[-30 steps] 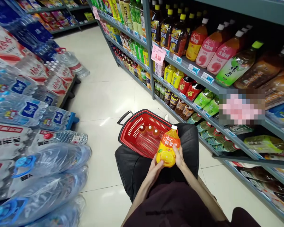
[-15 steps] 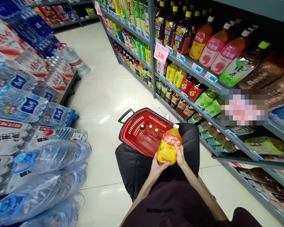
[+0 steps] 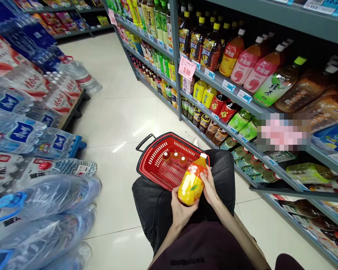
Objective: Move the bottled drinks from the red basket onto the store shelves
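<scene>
Below me, I had both hands clamped on one orange juice bottle [image 3: 192,180], its white cap tilted away from me: my left hand [image 3: 181,210] cupped its base, my right hand [image 3: 210,188] pressed its side. Just beyond the grip lay one red basket [image 3: 154,157], its near rim touching the bottle, with three red-capped bottles [image 3: 174,157] inside at the far end and bare mesh between them and the bottle. Open tiled floor [image 3: 124,112] ran ahead beyond the basket. Right of the grip, the drinks shelves [image 3: 228,86] stood close; left of it, stacked water packs [image 3: 39,161] hemmed the aisle.
</scene>
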Motion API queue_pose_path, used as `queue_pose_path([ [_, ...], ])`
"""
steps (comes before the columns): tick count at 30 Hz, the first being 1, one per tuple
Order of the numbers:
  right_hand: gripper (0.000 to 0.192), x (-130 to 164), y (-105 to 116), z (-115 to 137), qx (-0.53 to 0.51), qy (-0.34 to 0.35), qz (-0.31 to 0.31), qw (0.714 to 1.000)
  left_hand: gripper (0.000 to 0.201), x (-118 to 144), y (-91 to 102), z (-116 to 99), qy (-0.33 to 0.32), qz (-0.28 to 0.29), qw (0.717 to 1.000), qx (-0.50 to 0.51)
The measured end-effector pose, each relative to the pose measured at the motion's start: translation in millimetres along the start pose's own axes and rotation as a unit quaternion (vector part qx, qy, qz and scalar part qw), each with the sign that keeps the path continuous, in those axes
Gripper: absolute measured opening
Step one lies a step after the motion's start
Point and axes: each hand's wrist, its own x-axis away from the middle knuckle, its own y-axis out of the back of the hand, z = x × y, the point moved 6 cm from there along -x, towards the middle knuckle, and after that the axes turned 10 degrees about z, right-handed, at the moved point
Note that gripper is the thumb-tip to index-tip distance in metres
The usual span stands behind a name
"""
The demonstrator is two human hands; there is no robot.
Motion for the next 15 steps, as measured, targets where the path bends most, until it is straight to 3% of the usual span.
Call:
queue_pose_path([
  [5,0.058,0,-4,3,-0.054,-0.037,-0.034,0.997,0.065,4,6.1,-30,-0.174,-0.037,0.978,-0.110],
  [10,0.072,0,-9,5,-0.119,-0.127,-0.001,0.985,0.064,14,5.4,-70,-0.359,-0.050,0.909,-0.206],
  [13,0.087,-2,-21,12,-0.149,-0.144,0.082,0.975,0.049,21,-2.3,-93,-0.440,0.002,0.866,-0.236],
  [15,0.089,-5,-19,24,-0.090,-0.054,0.074,0.992,0.042,26,-11.5,-106,-0.494,0.065,0.824,-0.269],
])
